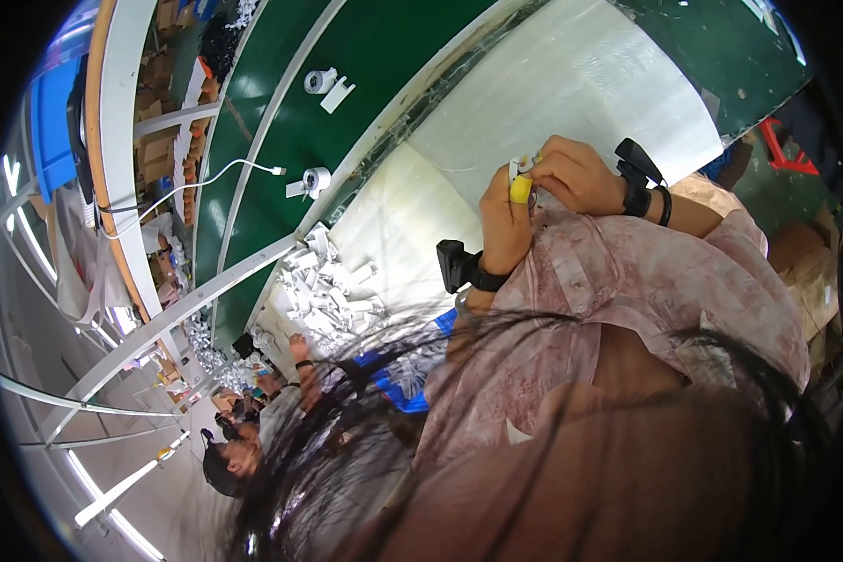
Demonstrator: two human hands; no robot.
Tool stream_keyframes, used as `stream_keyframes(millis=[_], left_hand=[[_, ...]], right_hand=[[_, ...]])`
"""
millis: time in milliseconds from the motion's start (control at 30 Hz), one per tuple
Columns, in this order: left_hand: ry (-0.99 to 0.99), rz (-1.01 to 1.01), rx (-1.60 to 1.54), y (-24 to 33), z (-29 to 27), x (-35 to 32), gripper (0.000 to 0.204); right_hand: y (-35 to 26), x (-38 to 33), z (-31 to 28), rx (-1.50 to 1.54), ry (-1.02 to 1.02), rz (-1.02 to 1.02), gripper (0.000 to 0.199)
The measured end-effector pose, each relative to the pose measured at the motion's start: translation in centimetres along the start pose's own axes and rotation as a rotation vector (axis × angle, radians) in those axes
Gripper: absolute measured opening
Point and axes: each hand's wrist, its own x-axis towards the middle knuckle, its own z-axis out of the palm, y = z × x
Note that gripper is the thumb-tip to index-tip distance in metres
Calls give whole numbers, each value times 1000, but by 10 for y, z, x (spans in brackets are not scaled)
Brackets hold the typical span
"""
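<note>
My left hand point(506, 229) and my right hand point(576, 175) meet above the pale work surface, close to my body. Between their fingertips is a small white part point(514, 169), mostly covered by the fingers. A bright yellow piece point(521, 190) shows at the left thumb; whether it is wrapped round the thumb or held, I cannot tell. Both hands are closed, fingers pinched together. To the left of my left hand, a heap of white plastic parts point(332, 290) lies on the table.
Beyond the pale sheet point(553, 80) runs a green conveyor belt point(272, 122) carrying white round-headed fittings point(317, 181). A white cable point(206, 178) hangs over it. Blue bin point(403, 389) stands near my left forearm. Another person point(244, 450) works farther left. A red stool point(787, 150) stands at right.
</note>
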Motion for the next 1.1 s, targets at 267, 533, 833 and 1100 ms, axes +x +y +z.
stream_keyframes(millis=[267,533,833,1100], left_hand=[[-101,-299,-97,-41,-18,18,30],[55,-445,-395,-94,-82,38,30],[354,-478,-470,-135,-153,74,29],[997,-318,706,-257,-352,109,45]], right_hand=[[32,-12,26,166,-103,328,7],[122,23,32,552,9,884,10],[190,83,56,654,434,596,25],[190,24,87,589,-34,742,8]])
